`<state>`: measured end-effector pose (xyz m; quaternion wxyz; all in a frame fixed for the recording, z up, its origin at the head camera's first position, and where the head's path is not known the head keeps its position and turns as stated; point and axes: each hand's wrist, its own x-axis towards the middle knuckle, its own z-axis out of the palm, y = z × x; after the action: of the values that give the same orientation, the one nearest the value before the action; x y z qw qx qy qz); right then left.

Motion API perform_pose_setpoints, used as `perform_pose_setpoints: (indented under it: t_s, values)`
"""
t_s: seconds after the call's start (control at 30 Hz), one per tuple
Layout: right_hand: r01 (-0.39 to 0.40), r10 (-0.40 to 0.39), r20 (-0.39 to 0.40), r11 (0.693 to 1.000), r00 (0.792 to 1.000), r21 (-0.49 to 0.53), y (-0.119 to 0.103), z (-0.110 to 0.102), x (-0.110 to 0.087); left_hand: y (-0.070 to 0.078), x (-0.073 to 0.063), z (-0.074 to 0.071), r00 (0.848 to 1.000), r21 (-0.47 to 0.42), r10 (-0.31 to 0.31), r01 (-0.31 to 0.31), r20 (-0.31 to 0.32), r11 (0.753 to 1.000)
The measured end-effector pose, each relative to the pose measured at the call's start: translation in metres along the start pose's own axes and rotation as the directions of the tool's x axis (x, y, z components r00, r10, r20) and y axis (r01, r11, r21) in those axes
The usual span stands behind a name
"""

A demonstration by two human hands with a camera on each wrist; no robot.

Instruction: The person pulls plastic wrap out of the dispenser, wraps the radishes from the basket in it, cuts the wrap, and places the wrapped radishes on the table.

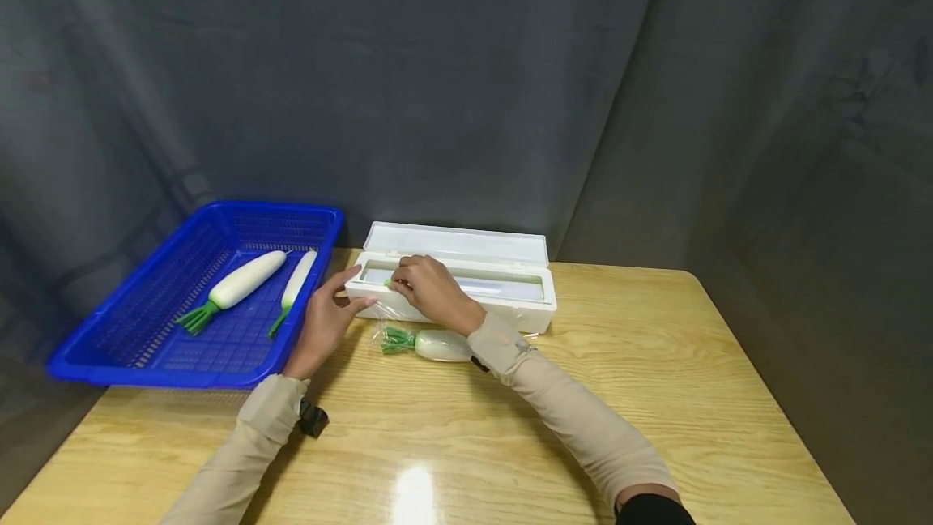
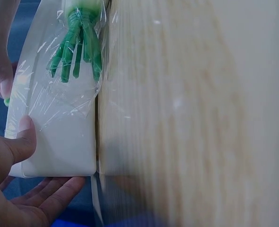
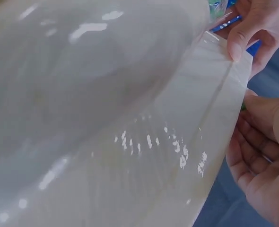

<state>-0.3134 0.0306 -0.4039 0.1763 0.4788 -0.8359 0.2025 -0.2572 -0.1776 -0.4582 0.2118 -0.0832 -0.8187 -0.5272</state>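
A white cling film dispenser (image 1: 521, 317) sits on the table, its lid (image 1: 459, 245) standing raised behind it. My left hand (image 1: 325, 321) holds the dispenser's left end, thumb on the front upper edge and fingers against the end face. At the dispenser's top, near its left end, my right hand (image 1: 436, 292) pinches a small green slide cutter (image 3: 244, 106), mostly hidden by the fingers. Clear film (image 2: 59, 97) hangs over the dispenser's front and covers a white radish (image 1: 440, 347) with green stalks, lying just in front of it, partly behind the right wrist.
To the left, a blue plastic basket (image 1: 146, 375) holds two more white radishes, a thick one (image 1: 248, 280) and a slimmer one (image 1: 299, 275). Beneath everything lies a light wooden table (image 1: 641, 363). Dark grey curtains (image 1: 437, 87) hang behind it and on both sides.
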Motion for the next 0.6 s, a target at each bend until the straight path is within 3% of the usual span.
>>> perform_pose_setpoints:
  t_s: [0.13, 0.43, 0.6]
  values:
    - [0.014, -0.014, -0.012, 1.0, 1.0, 0.002, 0.003, -0.003, -0.005, 0.0, 0.001, -0.002, 1.0, -0.01, 0.025, -0.025, -0.01, 1.0]
    - [0.018, -0.018, -0.013, 1.0, 1.0, 0.0, 0.01, -0.005, -0.017, -0.003, 0.0, -0.004, 1.0, 0.019, 0.007, -0.007, -0.012, 1.0]
    - [0.023, -0.022, -0.019, 1.0, 1.0, 0.008, 0.016, -0.01, -0.025, -0.006, 0.001, 0.002, 1.0, -0.008, -0.01, 0.01, 0.001, 1.0]
